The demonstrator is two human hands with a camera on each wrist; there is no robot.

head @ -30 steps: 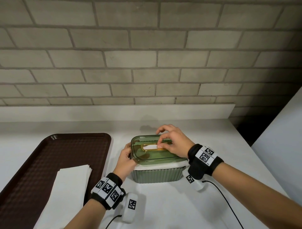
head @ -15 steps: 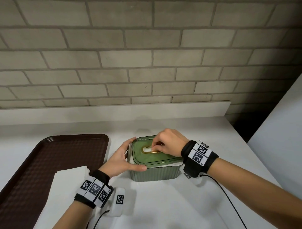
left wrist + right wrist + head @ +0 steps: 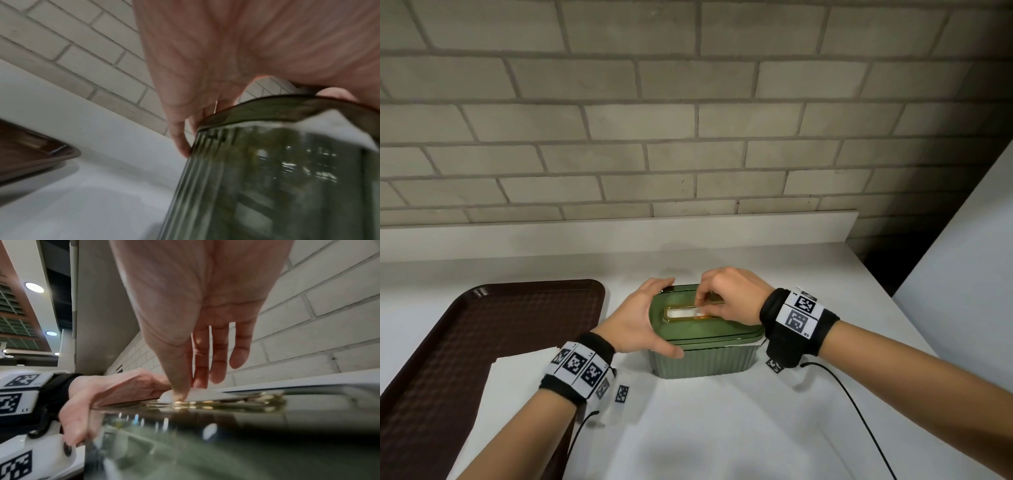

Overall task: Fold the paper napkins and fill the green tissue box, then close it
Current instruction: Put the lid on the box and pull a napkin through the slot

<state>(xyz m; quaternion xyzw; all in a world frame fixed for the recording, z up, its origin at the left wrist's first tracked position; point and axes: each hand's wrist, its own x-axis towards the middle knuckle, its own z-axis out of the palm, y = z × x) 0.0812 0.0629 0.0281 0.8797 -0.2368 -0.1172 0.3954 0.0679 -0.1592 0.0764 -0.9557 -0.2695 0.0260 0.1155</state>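
Observation:
The green tissue box stands on the white counter with its translucent green lid on top. My left hand grips the box's left end, thumb along the lid's front edge, fingers curled over the far corner. My right hand is over the gold-rimmed slot. Its thumb and forefinger pinch a white napkin that pokes up through the slot. A sliver of napkin shows under the lid's right edge.
A dark brown tray lies to the left, with a stack of white napkins at its near right corner. A brick wall and a low white ledge run behind. Black wrist cables trail across the counter.
The lid, held raised and tilted a second ago, now sits on the box. My left hand moved from under the lid to clasp the box's left end. My right fingers stay at the slot.

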